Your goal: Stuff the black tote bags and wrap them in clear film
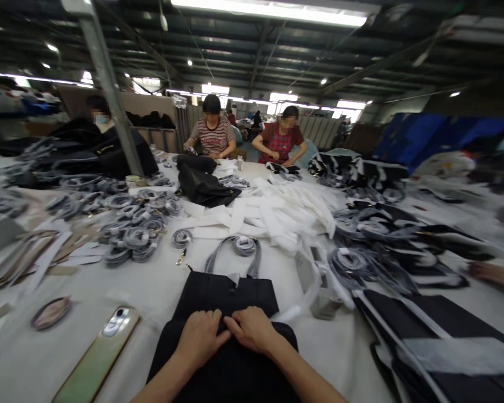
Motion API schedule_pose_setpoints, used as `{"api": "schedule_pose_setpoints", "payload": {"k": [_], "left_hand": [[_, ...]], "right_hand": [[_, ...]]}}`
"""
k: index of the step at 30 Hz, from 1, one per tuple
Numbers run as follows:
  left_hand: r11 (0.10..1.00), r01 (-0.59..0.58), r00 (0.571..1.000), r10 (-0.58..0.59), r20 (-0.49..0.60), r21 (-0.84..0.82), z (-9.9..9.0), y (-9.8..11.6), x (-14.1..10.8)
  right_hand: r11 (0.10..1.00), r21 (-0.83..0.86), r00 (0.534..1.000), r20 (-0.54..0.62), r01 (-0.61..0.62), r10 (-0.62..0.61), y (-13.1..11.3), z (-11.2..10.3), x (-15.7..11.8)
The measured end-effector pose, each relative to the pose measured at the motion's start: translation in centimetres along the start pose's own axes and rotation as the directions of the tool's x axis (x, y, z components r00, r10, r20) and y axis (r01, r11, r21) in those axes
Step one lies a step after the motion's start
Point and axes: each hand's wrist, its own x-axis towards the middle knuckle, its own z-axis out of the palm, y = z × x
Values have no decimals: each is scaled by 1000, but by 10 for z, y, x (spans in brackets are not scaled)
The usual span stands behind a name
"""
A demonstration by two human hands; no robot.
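A black bag lies on the white table in front of me, its grey wrapped handles stretching away from me. Between the handles rests a coiled strap. My left hand and my right hand are side by side on the bag, fingers curled over a fold of the black material, thumbs close together. The nearer part of the bag spreads beneath both wrists. Just beyond it, to the left, is another coiled strap with a gold clasp.
A phone lies at the left, with coiled straps beyond it. White wrapping covers the middle. Black bags and a co-worker's hand are at the right. Two people work across the table.
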Motion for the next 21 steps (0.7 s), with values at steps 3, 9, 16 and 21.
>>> {"api": "schedule_pose_setpoints", "payload": {"k": [3, 9, 16, 21], "left_hand": [[1000, 7, 999, -7, 36, 2, 3, -3, 4], [999, 40, 992, -43, 122, 26, 0, -5, 9], [999, 53, 987, -53, 152, 5, -11, -2, 8], [995, 102, 982, -98, 161, -11, -21, 1, 7]], "right_hand": [[996, 1, 995, -47, -89, 89, 18, -5, -19], [991, 43, 981, -140, -130, 135, 48, -15, -58], [968, 117, 949, -200, -224, 244, 90, -22, -78], [904, 399, 973, -102, -152, 209, 120, -20, -92]]}}
